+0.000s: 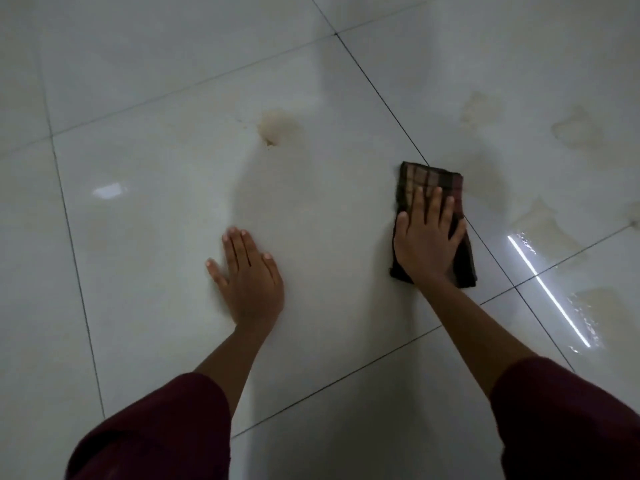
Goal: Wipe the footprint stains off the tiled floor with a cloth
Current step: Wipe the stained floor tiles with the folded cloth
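A dark checked cloth (429,181), folded into a pad, lies flat on the glossy pale tiled floor (156,220). My right hand (427,242) presses down on it with fingers spread, palm covering its middle. My left hand (247,271) rests flat on the bare tile, fingers together, holding nothing. A yellowish-brown stain (275,128) sits on the tile ahead of my left hand. Fainter beige footprint stains lie to the right: one (479,107) beyond the cloth, another (576,128) farther right, and a smear (543,225) beside the cloth.
Dark grout lines (377,91) cross the floor diagonally. A bright strip of reflected light (547,289) and wet patches (599,306) show on the tiles at the right. Dark red sleeves cover both forearms near the bottom edge.
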